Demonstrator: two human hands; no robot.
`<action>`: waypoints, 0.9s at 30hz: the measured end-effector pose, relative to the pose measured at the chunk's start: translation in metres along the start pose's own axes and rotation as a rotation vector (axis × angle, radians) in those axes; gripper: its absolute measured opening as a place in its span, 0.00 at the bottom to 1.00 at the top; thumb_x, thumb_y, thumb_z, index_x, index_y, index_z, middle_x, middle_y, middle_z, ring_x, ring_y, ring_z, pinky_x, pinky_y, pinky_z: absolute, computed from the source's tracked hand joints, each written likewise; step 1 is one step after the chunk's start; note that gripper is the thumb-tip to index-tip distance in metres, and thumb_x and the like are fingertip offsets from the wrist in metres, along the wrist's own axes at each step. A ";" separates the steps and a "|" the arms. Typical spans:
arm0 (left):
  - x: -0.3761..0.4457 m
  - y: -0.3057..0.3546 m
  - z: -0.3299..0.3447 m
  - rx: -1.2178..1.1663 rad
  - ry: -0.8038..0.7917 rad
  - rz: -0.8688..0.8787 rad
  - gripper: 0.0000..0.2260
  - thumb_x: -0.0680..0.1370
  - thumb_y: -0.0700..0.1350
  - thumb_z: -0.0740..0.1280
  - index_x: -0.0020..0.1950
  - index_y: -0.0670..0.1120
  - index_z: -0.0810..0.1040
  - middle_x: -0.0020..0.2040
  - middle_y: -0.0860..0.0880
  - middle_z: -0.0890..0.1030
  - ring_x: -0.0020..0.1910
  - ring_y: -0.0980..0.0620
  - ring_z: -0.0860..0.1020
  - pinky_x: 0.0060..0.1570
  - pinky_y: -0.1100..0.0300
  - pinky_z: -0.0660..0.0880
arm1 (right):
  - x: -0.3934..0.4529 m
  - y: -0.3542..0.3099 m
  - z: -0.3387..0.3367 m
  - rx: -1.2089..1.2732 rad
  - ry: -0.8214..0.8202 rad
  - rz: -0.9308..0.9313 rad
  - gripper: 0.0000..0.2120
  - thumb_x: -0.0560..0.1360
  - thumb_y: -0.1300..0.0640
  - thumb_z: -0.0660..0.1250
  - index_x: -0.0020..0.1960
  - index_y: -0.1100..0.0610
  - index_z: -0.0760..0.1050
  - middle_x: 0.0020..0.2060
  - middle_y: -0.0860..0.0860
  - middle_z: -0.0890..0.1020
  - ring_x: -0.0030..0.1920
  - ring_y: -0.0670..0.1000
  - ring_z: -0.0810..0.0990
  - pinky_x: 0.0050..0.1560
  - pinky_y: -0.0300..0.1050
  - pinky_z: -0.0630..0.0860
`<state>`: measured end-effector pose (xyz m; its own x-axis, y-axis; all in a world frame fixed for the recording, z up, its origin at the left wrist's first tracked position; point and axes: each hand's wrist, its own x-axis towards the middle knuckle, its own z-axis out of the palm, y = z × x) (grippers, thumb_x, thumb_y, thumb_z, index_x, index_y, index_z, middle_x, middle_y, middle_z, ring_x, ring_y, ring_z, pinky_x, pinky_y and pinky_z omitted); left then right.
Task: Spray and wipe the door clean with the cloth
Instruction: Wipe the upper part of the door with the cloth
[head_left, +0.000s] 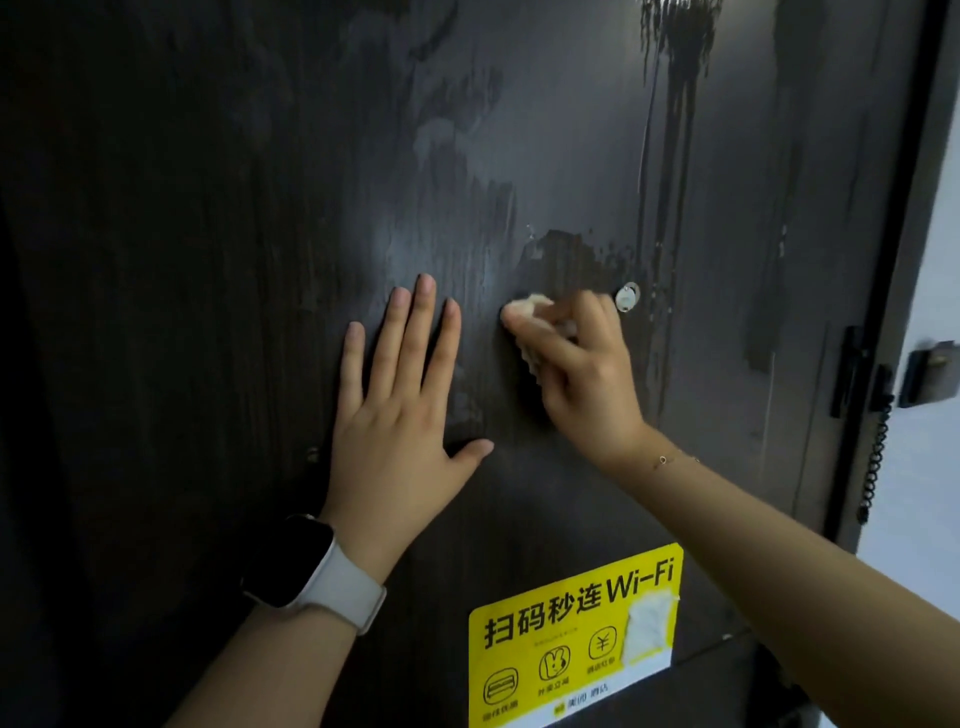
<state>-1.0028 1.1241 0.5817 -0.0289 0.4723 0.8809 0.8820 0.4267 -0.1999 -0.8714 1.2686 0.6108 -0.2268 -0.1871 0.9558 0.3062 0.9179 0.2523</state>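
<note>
A dark wood-grain door (234, 208) fills the view, streaked with wet smears and drips running down from the top right. My left hand (400, 400) lies flat on it with straight, spread fingers. To its right, my right hand (576, 364) grips a small pale cloth (530, 306) and presses it to the door, just left of the round peephole (627, 297). Most of the cloth is hidden under the fingers. A darker wiped patch sits just above the cloth. No spray bottle is in view.
A yellow Wi-Fi sticker (571, 634) with a torn corner is stuck low on the door. At the right edge are the door frame, a black latch with a coiled chain (872, 415) and a pale wall. A watch is on my left wrist.
</note>
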 end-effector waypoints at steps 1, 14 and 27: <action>0.000 0.000 0.000 -0.005 -0.001 -0.004 0.52 0.68 0.66 0.69 0.81 0.45 0.47 0.81 0.43 0.44 0.80 0.45 0.43 0.77 0.42 0.44 | -0.006 0.004 -0.002 -0.007 -0.020 -0.014 0.15 0.77 0.69 0.63 0.61 0.63 0.80 0.46 0.63 0.76 0.46 0.62 0.74 0.51 0.44 0.67; 0.012 0.023 -0.014 -0.062 -0.011 -0.014 0.47 0.71 0.60 0.71 0.81 0.45 0.49 0.81 0.44 0.43 0.80 0.45 0.42 0.76 0.39 0.40 | -0.042 0.068 -0.018 -0.006 0.139 0.185 0.15 0.77 0.69 0.66 0.62 0.60 0.80 0.51 0.52 0.69 0.50 0.65 0.75 0.53 0.58 0.76; 0.090 0.106 0.018 0.018 0.010 -0.033 0.50 0.69 0.70 0.62 0.81 0.44 0.46 0.81 0.43 0.43 0.80 0.45 0.41 0.76 0.41 0.40 | 0.005 0.121 -0.029 0.095 0.214 0.153 0.16 0.76 0.68 0.60 0.58 0.61 0.82 0.45 0.60 0.75 0.49 0.55 0.69 0.51 0.31 0.63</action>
<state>-0.9209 1.2258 0.6325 -0.0532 0.4504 0.8912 0.8723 0.4554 -0.1781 -0.8088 1.3686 0.6501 0.0190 -0.1039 0.9944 0.2312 0.9681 0.0968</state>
